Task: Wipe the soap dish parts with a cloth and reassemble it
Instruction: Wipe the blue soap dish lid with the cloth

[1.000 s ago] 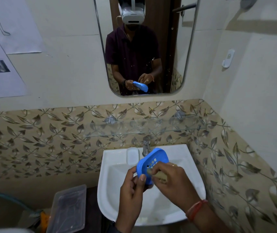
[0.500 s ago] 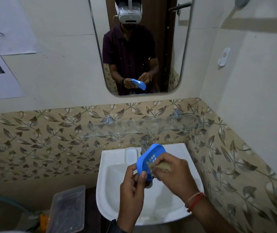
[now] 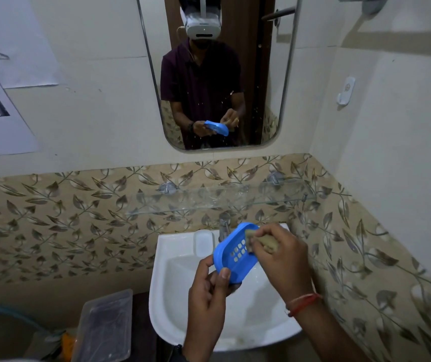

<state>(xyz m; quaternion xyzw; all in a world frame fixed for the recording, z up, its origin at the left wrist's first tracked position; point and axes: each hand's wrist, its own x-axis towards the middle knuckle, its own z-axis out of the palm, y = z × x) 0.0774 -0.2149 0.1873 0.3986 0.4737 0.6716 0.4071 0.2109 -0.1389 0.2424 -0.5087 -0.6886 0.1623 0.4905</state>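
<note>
Tray (image 3: 231, 259) held over the sink (image 3: 172, 291), cloth (image 3: 265, 243) inside it.
The left hand (image 3: 206, 291) pinches the blue slotted tray's near end, tilting it; the right hand (image 3: 283, 257) grips the tan cloth, pressed into its far end. Clear box (image 3: 104, 327) beside the sink, contents unclear.

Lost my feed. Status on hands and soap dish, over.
Left hand grips blue soap dish tray over sink. Right hand pinches cloth against its far end. No obstruction seen.

Leaf-patterned tiles (image 3: 52, 218); wall mirror (image 3: 269, 74)
</note>
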